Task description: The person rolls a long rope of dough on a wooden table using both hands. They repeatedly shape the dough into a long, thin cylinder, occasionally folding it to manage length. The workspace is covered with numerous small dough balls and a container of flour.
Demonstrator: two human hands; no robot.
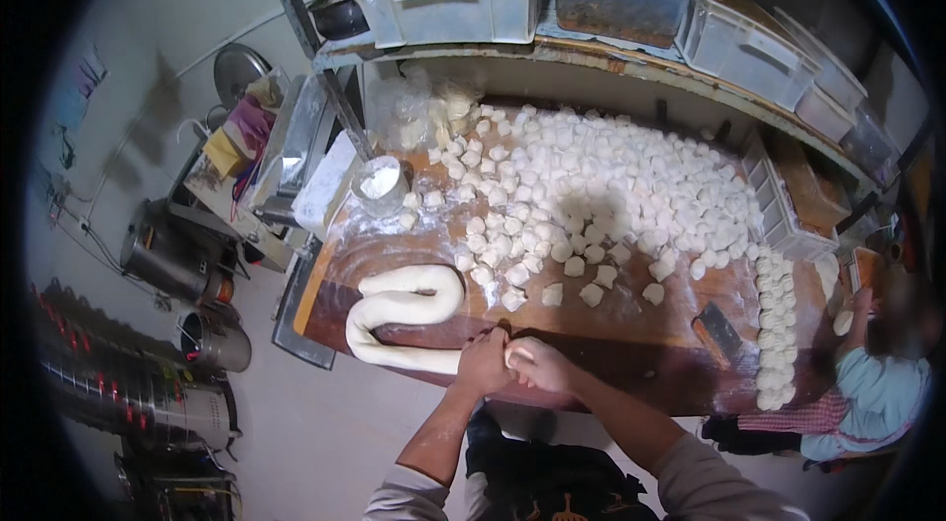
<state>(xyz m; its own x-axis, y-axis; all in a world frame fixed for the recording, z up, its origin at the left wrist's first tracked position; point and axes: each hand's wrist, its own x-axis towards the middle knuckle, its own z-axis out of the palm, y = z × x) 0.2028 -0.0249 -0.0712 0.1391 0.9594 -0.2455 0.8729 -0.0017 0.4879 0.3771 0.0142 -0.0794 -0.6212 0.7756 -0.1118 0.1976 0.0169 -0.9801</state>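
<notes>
A thick rope of white dough (403, 303) lies in an S-shaped fold on the floured wooden worktable (628, 343). My left hand (484, 362) is closed around its near end at the table's front edge. Right beside it, my right hand (543, 366) grips a small dough end, partly hidden by my fingers. Beyond my hands many small dough pieces (510, 240) are spread, with a dense floury heap (665, 181) behind them. A dough scraper (717, 335) with a wooden handle rests on the table to the right.
A tub of flour (380, 184) stands at the back left. Rows of shaped buns (776, 329) line the right side, where a co-worker (865, 388) sits. Above the table's back, a shelf (591, 51) carries plastic bins (458, 3). Steel pots (166, 247) stand at left.
</notes>
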